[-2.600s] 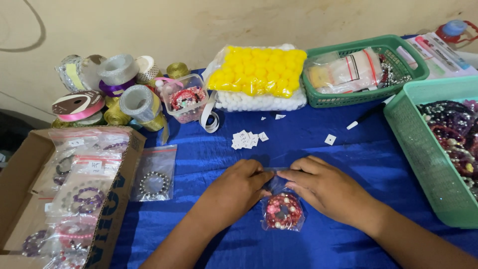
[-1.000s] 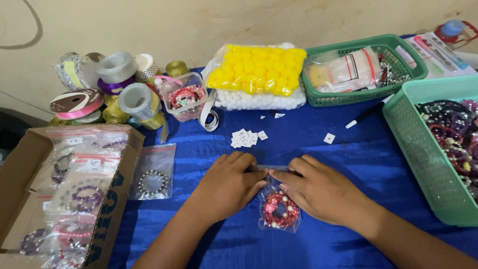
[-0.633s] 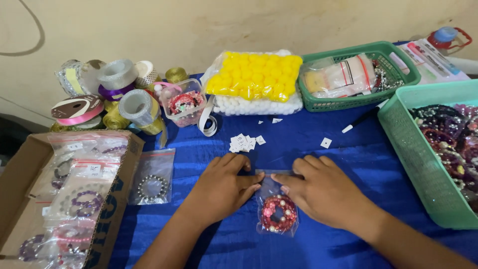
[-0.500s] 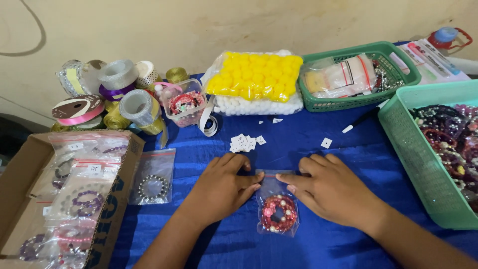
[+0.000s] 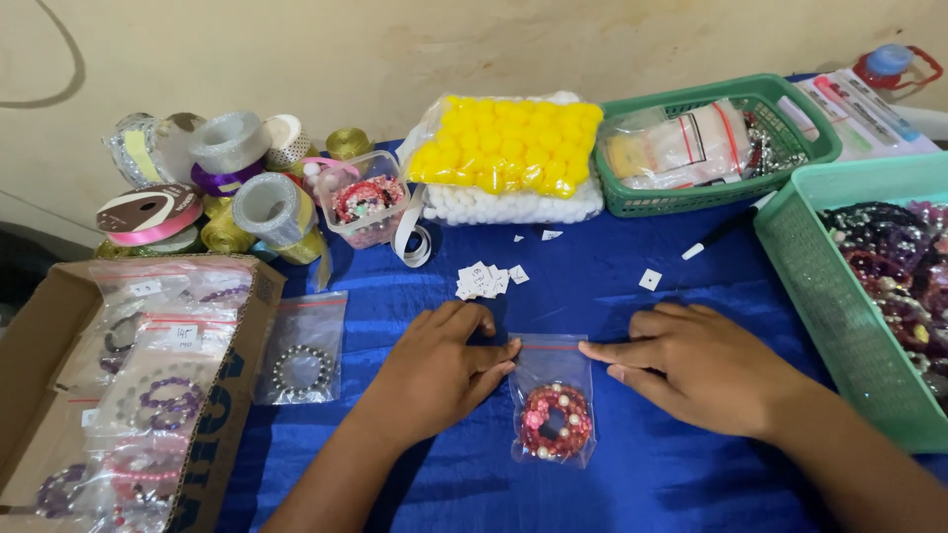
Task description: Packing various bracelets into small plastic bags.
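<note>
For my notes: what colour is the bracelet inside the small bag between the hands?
The bracelet is pink-red with white pearl-like beads, seen in the head view.

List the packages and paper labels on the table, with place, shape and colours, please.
Small clear zip bag: between both hands, red seal strip, pink and white bead bracelet inside.
Second clear bag: left of it, dark bead bracelet.
Cardboard box: far left, brown, full of bagged bracelets.
Paper labels: small white squares, middle of the blue cloth.
Pompom packs: rear centre, yellow above white.
</note>
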